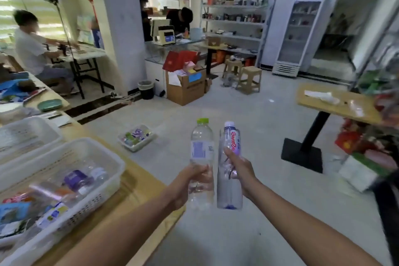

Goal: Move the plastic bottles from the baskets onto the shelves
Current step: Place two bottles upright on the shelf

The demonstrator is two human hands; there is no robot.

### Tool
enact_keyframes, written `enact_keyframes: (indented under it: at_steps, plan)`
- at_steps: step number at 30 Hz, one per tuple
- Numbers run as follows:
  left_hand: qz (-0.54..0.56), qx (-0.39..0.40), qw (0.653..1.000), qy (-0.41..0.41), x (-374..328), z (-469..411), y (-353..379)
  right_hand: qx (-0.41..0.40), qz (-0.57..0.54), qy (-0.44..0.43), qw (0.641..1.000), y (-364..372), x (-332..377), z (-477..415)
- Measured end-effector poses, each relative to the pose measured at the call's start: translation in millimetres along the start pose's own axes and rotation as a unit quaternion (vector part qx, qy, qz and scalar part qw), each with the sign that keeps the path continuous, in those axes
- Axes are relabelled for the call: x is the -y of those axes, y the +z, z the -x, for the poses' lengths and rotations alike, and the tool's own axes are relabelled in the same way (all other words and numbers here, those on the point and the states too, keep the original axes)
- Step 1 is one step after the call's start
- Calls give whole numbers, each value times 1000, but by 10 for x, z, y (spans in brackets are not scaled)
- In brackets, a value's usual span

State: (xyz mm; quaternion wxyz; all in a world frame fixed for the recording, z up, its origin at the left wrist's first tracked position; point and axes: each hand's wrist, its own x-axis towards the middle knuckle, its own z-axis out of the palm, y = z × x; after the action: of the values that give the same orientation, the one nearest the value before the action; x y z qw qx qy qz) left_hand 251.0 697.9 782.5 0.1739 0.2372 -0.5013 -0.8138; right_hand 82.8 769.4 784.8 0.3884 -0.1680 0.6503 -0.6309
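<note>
My left hand (190, 181) grips a clear bottle with a green cap (201, 147) upright in front of me. Right beside it, my right hand (238, 168) holds a purple-tinted bottle with a white cap (230, 136), also upright. Both bottles hang over the floor, clear of the table. At the lower left a white basket (103, 157) on the wooden table (133, 192) holds several more bottles and packets. A shelf unit (380, 97) with goods shows blurred at the right edge.
A second white basket (28, 134) stands behind the first. On the floor lies a small tray of bottles (137, 137). A wooden table with a black pedestal (311, 134) stands to the right. Farther off are a cardboard box (185, 88), stools (250, 80), a fridge (300, 36) and several people.
</note>
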Motion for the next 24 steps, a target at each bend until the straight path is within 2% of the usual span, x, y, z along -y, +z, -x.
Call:
enact_keyframes:
  at_steps: [5,11,14,17,21,24]
  plan:
    - [4,123,991,-54,262,-510,1142,-150,-23,-31,988,-1334,206,342]
    - [40,305,936,-172,532,-897,2283,-344,-88,-38,934,-2638,213,1050]
    - [2,353,912,-210,814,-1015,2758,-436,-111,-29,893,-3072,44,1458]
    - [-31,411,878,-243,1020,-1024,3222,-530,-138,-42,836,-3310,-38,1938]
    - [-81,511,793,-322,1330,-835,3753,-621,-177,-54,761,-3362,-182,2657]
    - [-94,554,739,-372,1701,-532,4028,-694,-172,-42,698,-3265,-435,3188]
